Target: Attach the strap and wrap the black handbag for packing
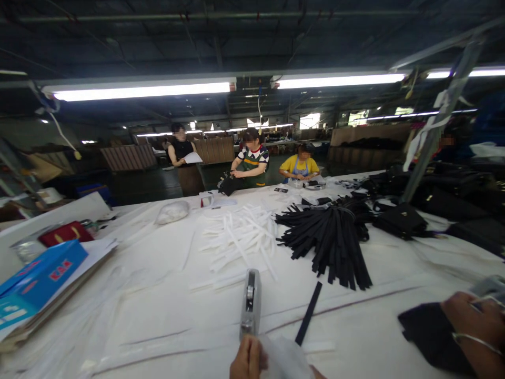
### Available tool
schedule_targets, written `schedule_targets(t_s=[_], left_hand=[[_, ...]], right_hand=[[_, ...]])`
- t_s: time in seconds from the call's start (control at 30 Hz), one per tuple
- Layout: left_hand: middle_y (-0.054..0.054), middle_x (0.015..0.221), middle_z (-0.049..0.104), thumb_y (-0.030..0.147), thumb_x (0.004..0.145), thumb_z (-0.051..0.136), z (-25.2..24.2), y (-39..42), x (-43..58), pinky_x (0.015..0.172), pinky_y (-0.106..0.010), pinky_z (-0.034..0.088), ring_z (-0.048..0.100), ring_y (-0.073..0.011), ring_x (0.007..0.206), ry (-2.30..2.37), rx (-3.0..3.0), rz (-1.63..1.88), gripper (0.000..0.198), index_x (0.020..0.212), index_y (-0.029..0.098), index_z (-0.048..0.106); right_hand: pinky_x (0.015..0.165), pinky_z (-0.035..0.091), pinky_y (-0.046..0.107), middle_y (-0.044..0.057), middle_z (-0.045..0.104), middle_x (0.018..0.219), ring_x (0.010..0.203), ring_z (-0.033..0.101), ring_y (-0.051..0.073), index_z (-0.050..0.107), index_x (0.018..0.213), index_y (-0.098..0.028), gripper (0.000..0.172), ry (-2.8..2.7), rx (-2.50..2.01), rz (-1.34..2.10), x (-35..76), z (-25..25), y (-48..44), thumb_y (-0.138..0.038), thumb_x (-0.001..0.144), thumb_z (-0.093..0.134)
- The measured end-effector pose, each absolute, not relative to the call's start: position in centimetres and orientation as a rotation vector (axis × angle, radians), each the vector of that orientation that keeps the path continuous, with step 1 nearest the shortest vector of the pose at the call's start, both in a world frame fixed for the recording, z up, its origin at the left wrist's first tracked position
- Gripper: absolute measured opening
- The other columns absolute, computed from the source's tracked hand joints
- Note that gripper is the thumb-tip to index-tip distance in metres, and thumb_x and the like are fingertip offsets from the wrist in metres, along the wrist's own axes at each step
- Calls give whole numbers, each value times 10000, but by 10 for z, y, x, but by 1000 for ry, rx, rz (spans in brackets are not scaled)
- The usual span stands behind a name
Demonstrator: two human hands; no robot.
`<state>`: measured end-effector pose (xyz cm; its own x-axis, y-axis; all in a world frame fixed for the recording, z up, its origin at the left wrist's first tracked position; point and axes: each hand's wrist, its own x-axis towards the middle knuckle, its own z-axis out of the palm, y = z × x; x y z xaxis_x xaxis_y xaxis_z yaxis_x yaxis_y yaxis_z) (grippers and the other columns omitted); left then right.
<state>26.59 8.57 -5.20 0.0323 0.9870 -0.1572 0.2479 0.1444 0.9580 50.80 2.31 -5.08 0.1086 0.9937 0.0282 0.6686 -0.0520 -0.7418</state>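
Note:
My left hand (248,359) is at the bottom middle, its fingers pinched together at the edge of a thin, whitish translucent sheet (286,359). Directly beyond those fingertips is a grey metal hand tool (251,304) with a long slot; whether the fingers touch it I cannot tell. Only a sliver of my right hand (317,373) shows at the lower edge, beside the sheet, with its fingers hidden. A single black strip (309,313) lies just beyond the sheet. Farther off are a heap of white strips (240,234) and a fanned bundle of black strips (331,234).
At the right edge, a co-worker's braceleted hand (479,329) is over black fabric (432,334), near a grey tool. A blue box (43,279) sits on papers at left. Black bags (402,220) pile up at right by a metal post (442,121). Several people are across the table.

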Motion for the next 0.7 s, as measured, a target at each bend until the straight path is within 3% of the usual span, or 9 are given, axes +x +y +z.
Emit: schedule_targets(t_s=[0.13, 0.23, 0.37, 0.7], left_hand=[[-8, 637, 640, 544, 841, 397, -10, 90, 252, 654, -328, 493, 608, -209, 665, 1462, 1387, 982, 369, 667, 247, 529], [-13, 664, 643, 495, 832, 413, 13, 106, 240, 640, -320, 515, 604, -201, 674, 1558, 1345, 1068, 331, 684, 234, 553], [-14, 683, 665, 463, 816, 447, 23, 125, 226, 592, -303, 537, 628, -195, 685, 1558, 1360, 1054, 297, 706, 219, 577], [9, 607, 636, 404, 772, 508, 43, 166, 152, 515, -300, 561, 626, -171, 547, 1728, 1228, 1236, 244, 743, 178, 595]], right_hand=[[749, 540, 347, -19, 726, 1043, 978, 657, 275, 655, 1098, -367, 348, -1624, -1784, 919, 471, -70, 13, -289, 759, 644], [788, 527, 359, 5, 744, 1020, 941, 674, 295, 654, 1123, -304, 436, -1592, -1730, 1101, 465, -72, 9, -267, 690, 616], [810, 508, 339, 42, 724, 1101, 950, 670, 270, 649, 1100, -249, 396, -1556, -1700, 1125, 475, -68, 13, -283, 709, 590], [791, 472, 317, 65, 729, 1049, 979, 670, 267, 639, 1009, -246, 269, -1626, -2113, 1024, 537, -90, -1, -336, 776, 541]])
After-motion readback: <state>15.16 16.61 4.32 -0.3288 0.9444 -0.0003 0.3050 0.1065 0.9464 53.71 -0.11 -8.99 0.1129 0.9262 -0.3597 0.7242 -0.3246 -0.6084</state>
